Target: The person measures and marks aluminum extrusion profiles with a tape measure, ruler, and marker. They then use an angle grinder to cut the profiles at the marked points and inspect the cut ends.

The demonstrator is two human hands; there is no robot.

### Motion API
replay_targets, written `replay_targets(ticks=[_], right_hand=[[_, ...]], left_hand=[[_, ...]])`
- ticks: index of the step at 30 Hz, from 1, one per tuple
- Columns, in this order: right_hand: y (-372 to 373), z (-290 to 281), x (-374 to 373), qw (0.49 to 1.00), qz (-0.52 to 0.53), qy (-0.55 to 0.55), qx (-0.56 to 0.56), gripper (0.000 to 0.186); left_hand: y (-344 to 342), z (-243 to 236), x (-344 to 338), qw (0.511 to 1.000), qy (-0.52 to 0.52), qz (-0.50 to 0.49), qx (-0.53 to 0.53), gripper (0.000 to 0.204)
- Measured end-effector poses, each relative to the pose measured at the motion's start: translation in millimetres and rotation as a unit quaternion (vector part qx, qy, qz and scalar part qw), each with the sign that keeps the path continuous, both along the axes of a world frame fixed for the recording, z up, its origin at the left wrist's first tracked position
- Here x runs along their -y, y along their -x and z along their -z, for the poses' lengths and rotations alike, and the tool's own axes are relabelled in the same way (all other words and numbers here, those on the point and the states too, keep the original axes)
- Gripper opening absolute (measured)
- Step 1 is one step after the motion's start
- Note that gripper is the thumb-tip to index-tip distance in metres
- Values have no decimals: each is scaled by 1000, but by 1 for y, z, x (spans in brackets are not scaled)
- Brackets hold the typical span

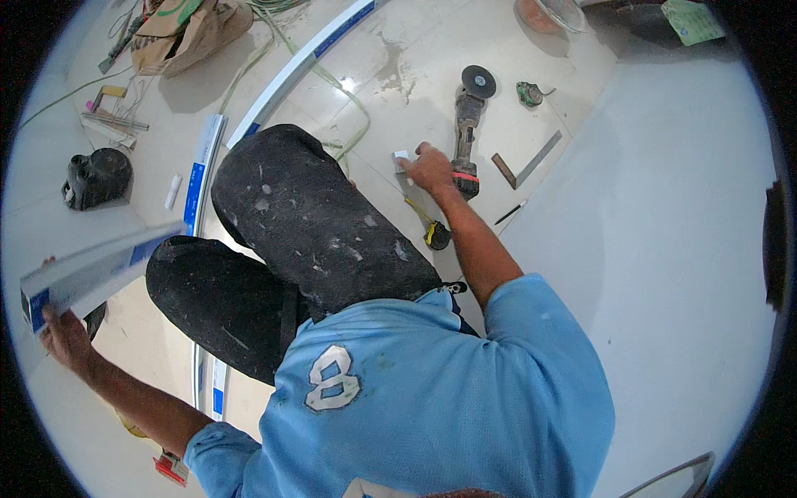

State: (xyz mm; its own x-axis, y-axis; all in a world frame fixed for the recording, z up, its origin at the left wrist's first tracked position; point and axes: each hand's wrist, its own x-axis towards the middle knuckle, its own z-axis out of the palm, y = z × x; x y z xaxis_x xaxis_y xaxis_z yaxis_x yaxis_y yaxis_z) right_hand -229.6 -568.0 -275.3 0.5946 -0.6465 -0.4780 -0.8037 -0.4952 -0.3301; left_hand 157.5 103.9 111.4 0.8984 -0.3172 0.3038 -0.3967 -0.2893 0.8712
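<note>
My left hand [68,339] grips the end of a white profile strip [104,270] with blue film, lifted off the floor at the left. Its far end reaches beside my left knee. My right hand [431,169], fingers curled, is at a small white piece [401,158] low over the floor tiles, its fingertips closed against it. Just right of that hand lies a cordless angle grinder [466,129], its disc pointing away from me. A yellow and black tape measure [437,235], partly pulled out, rests beside my right forearm.
More white and blue profile strips [299,62] run past my knees. To the right lie a metal square [525,166], a pen [510,212] and a green roundish item [530,94]. A brown sack [187,37] and a black container [98,178] stand at the left.
</note>
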Motion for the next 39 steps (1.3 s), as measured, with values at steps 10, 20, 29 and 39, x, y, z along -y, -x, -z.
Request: replay_targets(ticks=[10, 20, 29, 39], right_hand=[[-5, -15, 16, 954, 74, -169, 238, 54], [-38, -211, 10, 827, 11, -232, 512, 46], [-105, -319, -38, 760, -69, -235, 603, 42], [-212, -382, -93, 781, -188, -95, 589, 51]], left_hand=[[34, 43, 113, 992, -86, 92, 4, 61], [85, 52, 235, 972, 85, 195, -104, 74], [80, 70, 223, 978, 109, 158, -79, 50], [70, 44, 241, 987, 18, 151, -50, 53]])
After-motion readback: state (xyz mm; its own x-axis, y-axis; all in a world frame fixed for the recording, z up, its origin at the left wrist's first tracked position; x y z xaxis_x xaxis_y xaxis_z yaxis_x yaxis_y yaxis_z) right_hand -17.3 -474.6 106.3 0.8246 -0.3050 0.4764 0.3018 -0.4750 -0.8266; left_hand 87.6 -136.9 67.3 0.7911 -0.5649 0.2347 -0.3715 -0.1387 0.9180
